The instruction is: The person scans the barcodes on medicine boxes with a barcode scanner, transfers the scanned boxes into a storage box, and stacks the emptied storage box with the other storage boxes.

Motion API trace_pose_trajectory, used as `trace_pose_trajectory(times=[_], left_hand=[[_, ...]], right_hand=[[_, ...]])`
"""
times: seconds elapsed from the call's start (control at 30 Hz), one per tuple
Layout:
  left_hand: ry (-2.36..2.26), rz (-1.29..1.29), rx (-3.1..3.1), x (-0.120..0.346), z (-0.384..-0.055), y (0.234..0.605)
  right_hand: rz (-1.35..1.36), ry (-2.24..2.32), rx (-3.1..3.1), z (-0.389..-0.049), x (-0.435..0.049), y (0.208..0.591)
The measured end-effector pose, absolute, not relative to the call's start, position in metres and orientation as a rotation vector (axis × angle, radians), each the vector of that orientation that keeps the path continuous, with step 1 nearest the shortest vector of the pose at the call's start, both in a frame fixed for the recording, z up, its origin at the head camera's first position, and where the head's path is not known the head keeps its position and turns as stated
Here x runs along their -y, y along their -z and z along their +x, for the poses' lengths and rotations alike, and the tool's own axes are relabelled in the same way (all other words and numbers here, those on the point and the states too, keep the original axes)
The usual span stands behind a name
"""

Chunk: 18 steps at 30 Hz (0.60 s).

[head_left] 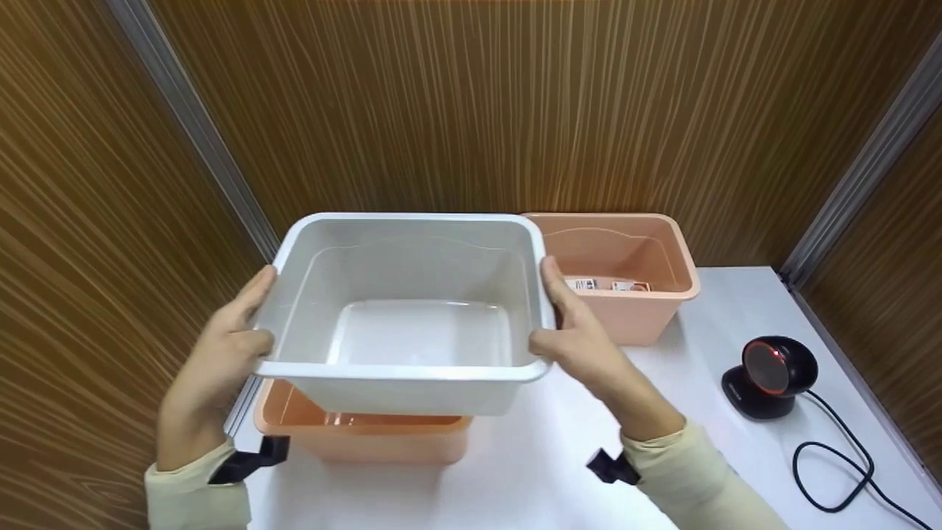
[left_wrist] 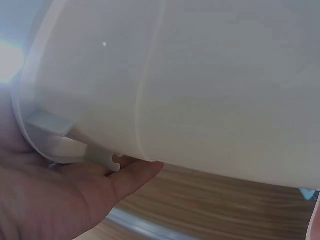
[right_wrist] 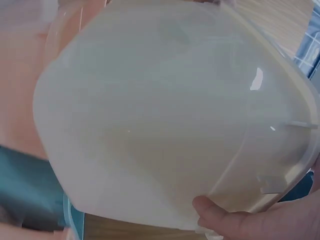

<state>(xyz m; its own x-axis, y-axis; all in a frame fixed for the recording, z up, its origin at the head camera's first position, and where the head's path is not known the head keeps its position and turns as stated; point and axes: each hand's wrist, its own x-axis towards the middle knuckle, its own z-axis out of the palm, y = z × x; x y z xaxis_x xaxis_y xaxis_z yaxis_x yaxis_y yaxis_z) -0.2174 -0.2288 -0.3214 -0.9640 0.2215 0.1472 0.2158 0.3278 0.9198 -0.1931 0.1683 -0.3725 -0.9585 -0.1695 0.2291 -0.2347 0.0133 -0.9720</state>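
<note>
A pale grey-white plastic storage bin [head_left: 427, 390] is held up, its open top facing the head camera and its inside bare. My left hand [head_left: 221, 353] grips its left end, thumb on the rim; the left wrist view shows the fingers [left_wrist: 135, 180] reaching under along the outer wall. At the opposite end my right hand [head_left: 585, 338] grips the rim, with a fingertip [right_wrist: 205, 205] against the outer wall in the right wrist view. Below the white bin, partly hidden by it, stands a peach bin [head_left: 383, 442] on the white table [head_left: 530, 471].
A second peach bin [head_left: 625, 320], with printed labels inside, stands at the back right against the wood-grain wall [head_left: 441, 110]. On the table's right sits a black round device [head_left: 780, 368] on a base, its cable [head_left: 831, 456] looped in front. Something teal [right_wrist: 30, 185] shows at lower left in the right wrist view.
</note>
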Motion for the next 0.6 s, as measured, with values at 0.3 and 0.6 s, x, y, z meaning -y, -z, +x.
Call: trace_pose_trajectory(times=[0.3, 0.6], left_hand=[[-1.916, 0.355, -2.534, 0.261, -0.223, 0.331], [-2.029, 0.274, -2.471, 0.274, -0.231, 0.346]], right_hand=[[0.415, -2.111, 2.247, -0.197, -0.133, 0.371], [0.387, -2.055, 2.303, -0.202, -0.118, 0.369]])
